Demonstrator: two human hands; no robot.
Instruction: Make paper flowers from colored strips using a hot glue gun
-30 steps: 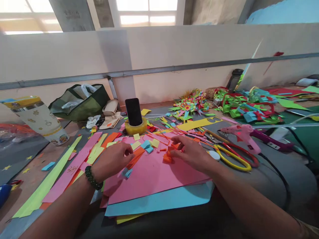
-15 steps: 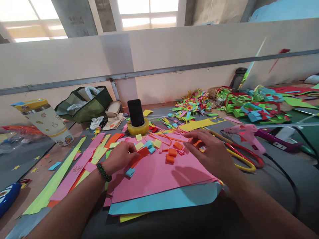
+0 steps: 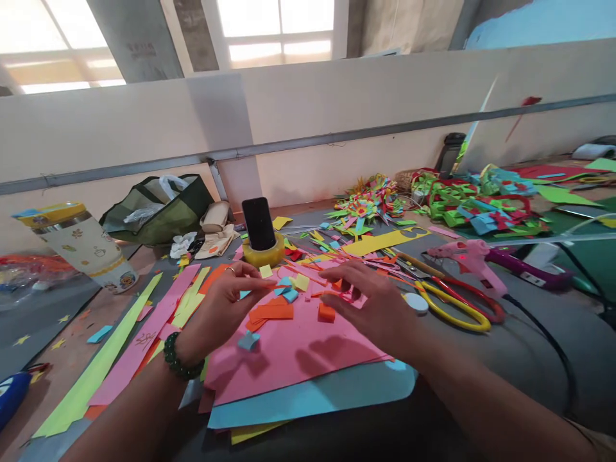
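Observation:
My left hand, with a green bead bracelet at its wrist, has thumb and fingertips pinched over the pink paper sheet. A thin orange paper strip, seen edge-on, shows at those fingertips. Beneath it lie flat orange paper strips and a curled light-blue paper piece. My right hand hovers at the right of the sheet, thumb and fingers curved and apart. Close to its thumb is a small folded orange paper piece. Blue and pale-yellow pieces lie between the hands.
Scissors, a white round lid and a pink glue gun are on the right. A phone stands in a tape roll behind the sheet. Long paper strips and a tumbler are at left.
My left hand has lifted off the flat orange strips and now pinches farther up. The right hand has moved left, towards it, uncovering the white lid. The view has shifted slightly.

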